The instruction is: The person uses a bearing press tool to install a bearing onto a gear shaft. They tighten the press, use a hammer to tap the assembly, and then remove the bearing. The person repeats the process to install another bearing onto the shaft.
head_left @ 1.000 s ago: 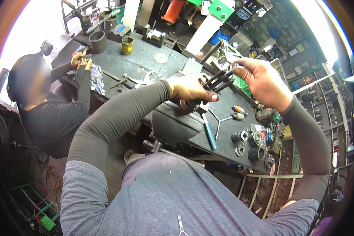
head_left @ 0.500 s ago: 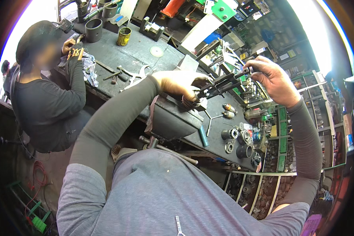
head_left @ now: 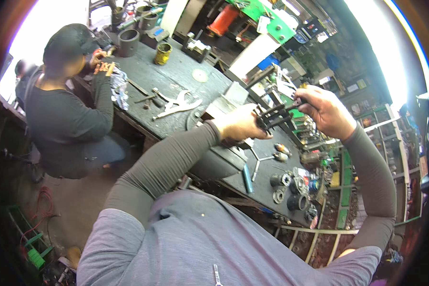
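A dark metal gear puller (head_left: 275,117), with long jaws and a centre screw, is held slantwise above the bench vise (head_left: 217,163). Wrapped round its jaw end is my left hand (head_left: 240,123), which hides the jaw tips and most of what lies beneath them. My right hand (head_left: 326,110) grips the far end of the puller's screw, thumb and fingers closed on it. Both forearms wear dark sleeves. Just right of the vise, a teal bar (head_left: 248,179) lies by a three-armed wrench (head_left: 257,163) on the bench.
On the dark workbench (head_left: 176,71) are pliers-like tools (head_left: 178,105), a yellow can (head_left: 163,54) and a black cylinder (head_left: 128,43). Ring-shaped metal parts (head_left: 280,194) sit at the right end. A co-worker (head_left: 69,105) works at the left. Shelves of parts (head_left: 362,190) stand right.
My left hand has closed further round the puller's jaw end, and the toothed part seen under it before is now hidden. The whole view has shifted, so the bench appears further right.
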`<state>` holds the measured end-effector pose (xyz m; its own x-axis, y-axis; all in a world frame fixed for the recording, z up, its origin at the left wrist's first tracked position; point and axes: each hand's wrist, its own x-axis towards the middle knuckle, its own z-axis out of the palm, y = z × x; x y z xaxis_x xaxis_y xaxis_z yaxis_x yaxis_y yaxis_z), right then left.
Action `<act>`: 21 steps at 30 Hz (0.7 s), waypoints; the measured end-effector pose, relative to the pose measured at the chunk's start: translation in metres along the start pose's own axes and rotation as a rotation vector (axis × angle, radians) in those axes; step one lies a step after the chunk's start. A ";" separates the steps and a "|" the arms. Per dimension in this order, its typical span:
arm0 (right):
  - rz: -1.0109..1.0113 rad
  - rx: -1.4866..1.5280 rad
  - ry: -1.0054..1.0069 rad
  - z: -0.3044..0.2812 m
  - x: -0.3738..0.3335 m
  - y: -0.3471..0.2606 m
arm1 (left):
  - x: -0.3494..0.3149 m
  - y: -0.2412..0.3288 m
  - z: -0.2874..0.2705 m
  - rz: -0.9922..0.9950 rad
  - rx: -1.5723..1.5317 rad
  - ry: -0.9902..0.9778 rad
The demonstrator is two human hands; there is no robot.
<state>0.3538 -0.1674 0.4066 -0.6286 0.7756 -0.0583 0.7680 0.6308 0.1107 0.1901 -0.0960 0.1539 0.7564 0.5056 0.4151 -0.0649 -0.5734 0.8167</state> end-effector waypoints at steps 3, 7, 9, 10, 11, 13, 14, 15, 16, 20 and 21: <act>0.226 0.128 0.151 0.016 -0.011 -0.028 | -0.006 0.019 0.001 0.056 -0.008 0.088; 0.505 0.233 0.016 -0.001 0.013 -0.058 | -0.003 -0.010 0.020 0.212 0.416 0.074; 0.422 0.211 -0.003 -0.003 0.012 -0.048 | -0.001 -0.023 0.025 0.255 0.656 0.019; 0.373 0.206 0.084 -0.003 0.006 -0.042 | -0.001 -0.019 0.024 0.255 0.476 0.073; 0.320 0.201 0.171 -0.004 0.001 -0.037 | -0.001 -0.017 0.020 0.265 0.292 0.120; 0.261 0.165 0.115 -0.019 0.001 -0.029 | -0.003 -0.008 0.015 0.190 0.036 0.165; 0.256 0.171 0.035 -0.018 0.000 -0.021 | -0.004 -0.003 0.013 0.097 -0.039 0.163; 0.174 0.119 0.021 -0.014 -0.001 -0.014 | -0.005 0.000 0.012 0.039 -0.072 0.146; 0.092 0.066 0.008 -0.011 0.000 -0.009 | -0.004 0.002 0.011 -0.019 -0.104 0.129; -0.199 -0.017 -0.044 -0.024 0.022 0.002 | -0.003 0.010 0.000 -0.077 -0.170 0.029; -0.232 -0.014 -0.071 -0.025 0.027 0.004 | -0.003 0.006 0.001 -0.071 -0.158 0.043</act>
<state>0.3365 -0.1445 0.4305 -0.7776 0.6099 -0.1531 0.6018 0.7924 0.1001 0.1881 -0.1014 0.1577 0.7346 0.5699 0.3682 -0.1164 -0.4288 0.8959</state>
